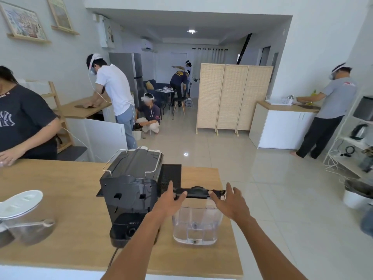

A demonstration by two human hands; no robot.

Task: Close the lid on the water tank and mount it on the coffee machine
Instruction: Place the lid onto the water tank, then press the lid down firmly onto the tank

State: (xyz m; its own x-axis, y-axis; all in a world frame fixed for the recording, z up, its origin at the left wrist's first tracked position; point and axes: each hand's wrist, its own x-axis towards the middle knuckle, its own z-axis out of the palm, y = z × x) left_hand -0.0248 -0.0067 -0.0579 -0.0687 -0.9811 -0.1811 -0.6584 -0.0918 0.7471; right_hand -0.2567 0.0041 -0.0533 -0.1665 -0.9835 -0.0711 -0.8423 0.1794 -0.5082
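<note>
A clear plastic water tank (196,225) stands upright on the wooden counter, just right of the black coffee machine (131,190). Its black lid (198,192) is raised at the tank's far rim, seen edge-on. My left hand (171,201) grips the lid's left end, thumb in front and fingers behind. My right hand (230,203) holds the lid's right end with the thumb on its front edge and the other fingers spread. The tank is apart from the machine, whose back faces me.
A black drip grid (171,174) lies behind the machine. A clear jug with a white lid (20,203) and a metal scoop (38,224) sit at the counter's left. Another person's hand (8,156) rests on the far left edge. The counter's right edge (234,229) is close to the tank.
</note>
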